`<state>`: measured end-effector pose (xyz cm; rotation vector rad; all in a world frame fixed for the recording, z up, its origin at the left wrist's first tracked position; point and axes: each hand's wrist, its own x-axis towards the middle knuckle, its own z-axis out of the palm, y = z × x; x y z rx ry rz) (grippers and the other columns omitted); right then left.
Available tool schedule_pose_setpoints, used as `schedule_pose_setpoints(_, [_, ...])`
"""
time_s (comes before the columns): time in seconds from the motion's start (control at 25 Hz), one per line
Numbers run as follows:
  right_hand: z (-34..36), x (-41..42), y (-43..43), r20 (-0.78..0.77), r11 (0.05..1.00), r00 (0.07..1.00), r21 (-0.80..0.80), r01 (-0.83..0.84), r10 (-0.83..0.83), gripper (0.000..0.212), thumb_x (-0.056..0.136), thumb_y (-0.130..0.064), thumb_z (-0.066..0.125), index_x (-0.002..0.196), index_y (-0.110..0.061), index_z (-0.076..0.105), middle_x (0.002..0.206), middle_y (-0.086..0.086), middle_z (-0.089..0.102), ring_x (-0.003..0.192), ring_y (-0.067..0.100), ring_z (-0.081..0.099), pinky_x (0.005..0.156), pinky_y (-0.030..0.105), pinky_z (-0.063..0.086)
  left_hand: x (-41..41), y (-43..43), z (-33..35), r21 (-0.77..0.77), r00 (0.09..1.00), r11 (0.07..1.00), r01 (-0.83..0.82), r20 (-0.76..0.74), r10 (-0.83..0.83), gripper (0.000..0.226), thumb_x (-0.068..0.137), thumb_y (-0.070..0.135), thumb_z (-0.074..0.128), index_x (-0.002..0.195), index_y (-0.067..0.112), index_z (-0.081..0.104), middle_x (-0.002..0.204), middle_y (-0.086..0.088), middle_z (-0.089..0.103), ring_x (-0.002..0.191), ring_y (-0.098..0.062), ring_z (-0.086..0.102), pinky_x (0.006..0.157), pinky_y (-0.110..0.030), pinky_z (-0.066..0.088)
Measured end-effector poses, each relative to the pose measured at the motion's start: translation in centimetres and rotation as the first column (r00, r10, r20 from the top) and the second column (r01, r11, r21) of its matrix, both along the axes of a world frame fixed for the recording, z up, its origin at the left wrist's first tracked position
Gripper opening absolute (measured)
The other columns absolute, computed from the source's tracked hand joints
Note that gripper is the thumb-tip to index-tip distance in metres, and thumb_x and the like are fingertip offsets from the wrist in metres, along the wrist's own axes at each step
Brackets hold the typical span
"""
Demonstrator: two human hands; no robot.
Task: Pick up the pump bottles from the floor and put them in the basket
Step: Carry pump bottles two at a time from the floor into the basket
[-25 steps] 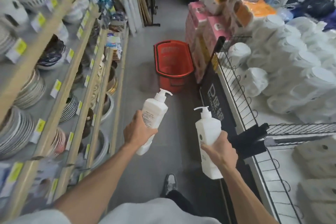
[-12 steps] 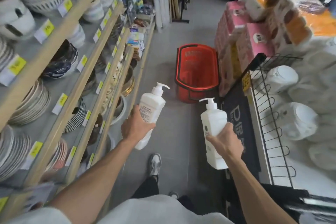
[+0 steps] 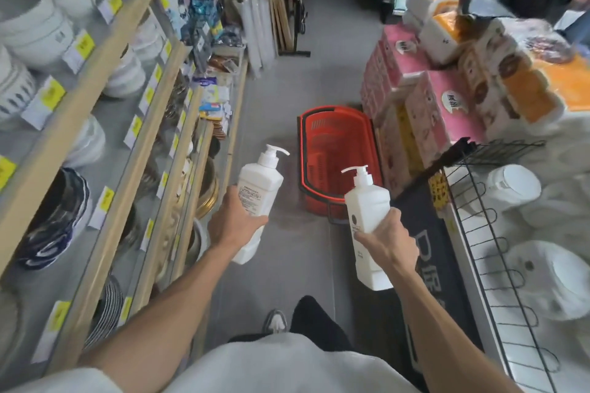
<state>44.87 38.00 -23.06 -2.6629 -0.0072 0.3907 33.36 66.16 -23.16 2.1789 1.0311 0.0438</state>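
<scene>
Basket [image 3: 333, 110] is now nearer, centre frame: carrying step.
Left hand [image 3: 234, 223] and right hand [image 3: 388, 238] each clamp a pump bottle [image 3: 260, 182]; next, lower both in.

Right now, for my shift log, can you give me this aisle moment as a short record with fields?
left hand: grips the left bottle, which is tilted to the right
right hand: grips the right bottle, which is nearly upright
basket: red, on the floor ahead of both hands, no bottle inside
task state: both bottles lifted, neither placed yet
shelves: on the left, holding bowls
</scene>
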Motion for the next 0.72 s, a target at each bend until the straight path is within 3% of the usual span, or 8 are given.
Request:
schedule_pose_setpoints(0.16, [-0.3, 6.7, 4.6, 0.007, 1.000, 1.000, 0.008, 0.026, -0.026, 0.072, 0.064, -0.057, 0.075, 0.107, -0.031, 0.024, 0.094, -0.006, 0.054, 0.081, 0.024, 0.062, 0.074, 0.044, 0.056, 7.8, 4.3, 0.2, 0.024, 1.000, 0.999, 0.026, -0.006, -0.026, 0.074, 0.065, 0.037, 0.086, 0.121, 0.022, 0.040, 0.106, 0.005, 0.057, 0.083, -0.025, 0.055, 0.069, -0.034, 0.043])
schedule_pose_setpoints(0.4, [-1.6, 17.7, 9.9, -0.022, 0.997, 0.997, 0.021, 0.079, -0.078, 0.067, 0.068, -0.056, 0.074, 0.106, -0.030, 0.026, 0.096, -0.006, 0.055, 0.079, 0.024, 0.059, 0.070, 0.037, 0.049, 19.6, 8.8, -0.6, 0.003, 0.997, 0.998, 0.066, -0.037, -0.066, 0.077, 0.062, 0.040, 0.085, 0.121, 0.024, 0.038, 0.110, 0.001, 0.060, 0.089, -0.030, 0.062, 0.077, -0.043, 0.054])
schedule_pose_setpoints(0.72, [-3.1, 30.0, 15.1, -0.063, 0.993, 0.991, -0.010, 0.115, -0.115, 0.072, 0.067, -0.058, 0.077, 0.112, -0.027, 0.031, 0.097, -0.008, 0.052, 0.085, 0.025, 0.064, 0.074, 0.042, 0.055, 33.7, 13.0, -2.2, -0.024, 0.984, 0.991, 0.134, -0.119, -0.136, 0.075, 0.059, 0.044, 0.083, 0.116, 0.028, 0.036, 0.108, 0.004, 0.060, 0.089, -0.029, 0.063, 0.080, -0.046, 0.055])
